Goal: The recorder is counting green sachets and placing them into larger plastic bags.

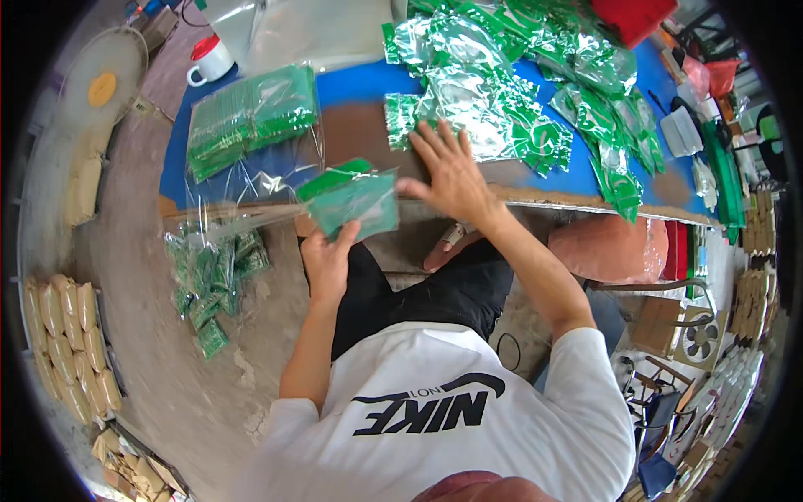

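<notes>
Right now my left hand (328,261) is closed around a small stack of flat green packets in a clear bag (351,201). My thumb and fingers squeeze its bottom edge, and I hold it up just in front of the table's near edge, above my lap. My right hand (452,176) is open, with the fingers spread wide and flat. It rests on the brown patch of the blue table (360,84) and holds nothing. Its fingertips touch the edge of a big pile of shiny green and silver pouches (502,92). More to my left on the table lies a clear bag full of green packets (251,117). Beyond it stands a white mug with a red lid (209,60). Down on the floor by my left knee sits another clear bag of green packets (213,280).
</notes>
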{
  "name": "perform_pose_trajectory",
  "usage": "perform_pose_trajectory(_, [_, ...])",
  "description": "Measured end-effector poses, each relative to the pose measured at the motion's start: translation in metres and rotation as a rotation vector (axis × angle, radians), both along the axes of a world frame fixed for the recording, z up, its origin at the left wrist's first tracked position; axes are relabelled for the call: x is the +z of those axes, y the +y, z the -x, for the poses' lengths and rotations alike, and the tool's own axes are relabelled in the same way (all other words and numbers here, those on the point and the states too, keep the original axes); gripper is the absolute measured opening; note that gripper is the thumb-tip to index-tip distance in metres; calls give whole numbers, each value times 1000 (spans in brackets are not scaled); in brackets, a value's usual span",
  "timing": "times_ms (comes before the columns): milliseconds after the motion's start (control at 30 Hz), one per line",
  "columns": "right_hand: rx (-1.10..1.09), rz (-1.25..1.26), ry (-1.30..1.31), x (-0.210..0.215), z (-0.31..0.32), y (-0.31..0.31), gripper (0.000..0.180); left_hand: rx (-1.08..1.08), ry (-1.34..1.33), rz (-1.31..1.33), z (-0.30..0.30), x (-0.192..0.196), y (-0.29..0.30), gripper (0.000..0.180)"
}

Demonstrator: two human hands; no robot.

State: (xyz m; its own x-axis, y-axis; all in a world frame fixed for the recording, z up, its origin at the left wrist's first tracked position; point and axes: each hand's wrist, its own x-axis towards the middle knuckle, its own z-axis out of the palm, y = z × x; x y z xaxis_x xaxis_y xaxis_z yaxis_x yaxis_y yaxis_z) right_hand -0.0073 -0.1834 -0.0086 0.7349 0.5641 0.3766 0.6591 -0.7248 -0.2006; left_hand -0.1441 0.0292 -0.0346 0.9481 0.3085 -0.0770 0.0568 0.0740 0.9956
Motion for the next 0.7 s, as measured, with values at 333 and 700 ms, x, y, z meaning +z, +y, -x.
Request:
perform_pose_trajectory(333, [-75, -828, 705, 12, 65, 7, 20, -54, -144, 319, 15, 24, 3, 33])
perform_pose_trajectory(700, [-243, 20, -271, -2, -29, -6, 52, 206, -207, 69, 3, 27, -34, 52])
